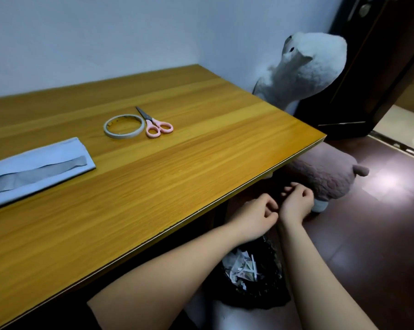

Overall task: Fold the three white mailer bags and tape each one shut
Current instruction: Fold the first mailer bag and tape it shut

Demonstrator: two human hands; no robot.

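One folded white mailer bag (42,154) with a grey strip along it lies flat at the left edge of the wooden table (201,163). Farther back sit a roll of white tape (124,126) and pink-handled scissors (153,125), side by side. Both my hands hang off the table's right side, below its edge and over a bin. My left hand (258,217) and my right hand (296,198) are close together with loosely curled fingers, and I see nothing held in either. No other bags are in view.
A black-lined waste bin (253,277) holding paper scraps stands on the floor under my forearms. A white plush animal (308,67) leans at the table's far right corner, a mauve one (327,177) lies on the floor beside it. A dark door (372,67) stands at right.
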